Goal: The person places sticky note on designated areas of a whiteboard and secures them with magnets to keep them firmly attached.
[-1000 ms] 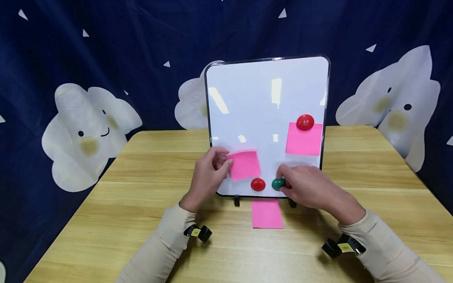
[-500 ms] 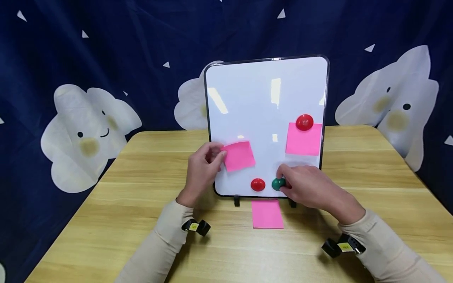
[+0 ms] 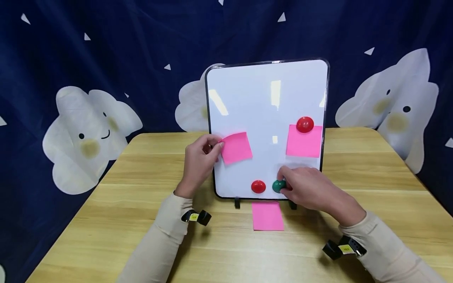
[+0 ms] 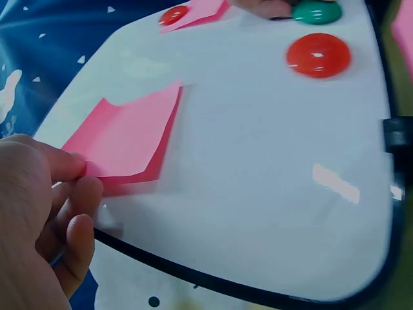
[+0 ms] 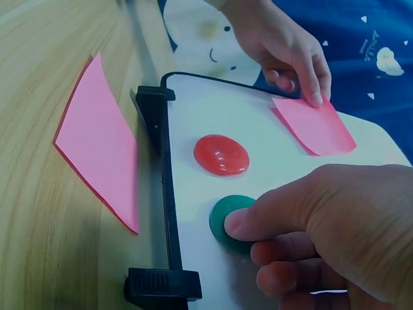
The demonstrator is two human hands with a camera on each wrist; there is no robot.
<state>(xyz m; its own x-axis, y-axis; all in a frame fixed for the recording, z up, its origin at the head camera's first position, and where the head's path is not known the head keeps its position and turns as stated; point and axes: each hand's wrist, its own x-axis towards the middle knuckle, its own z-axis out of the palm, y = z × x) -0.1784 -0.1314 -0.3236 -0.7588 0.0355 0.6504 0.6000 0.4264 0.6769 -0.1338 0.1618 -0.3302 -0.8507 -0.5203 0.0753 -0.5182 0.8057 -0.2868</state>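
Note:
My left hand pinches a pink sticky note by its left edge, in front of the lower left of the whiteboard. In the left wrist view that sticky note curls, with its shadow on the board. Low on the board, my right hand grips a round green magnet between thumb and fingers. The right wrist view shows the thumb on the green magnet. Just left of it sits a red magnet.
A second red magnet lies over the top of another pink note on the board's right side. One more pink note lies on the wooden table before the board. Black feet support the board.
My left hand has moved up and slightly left, carrying the sticky note with it. The right hand stays at the green magnet.

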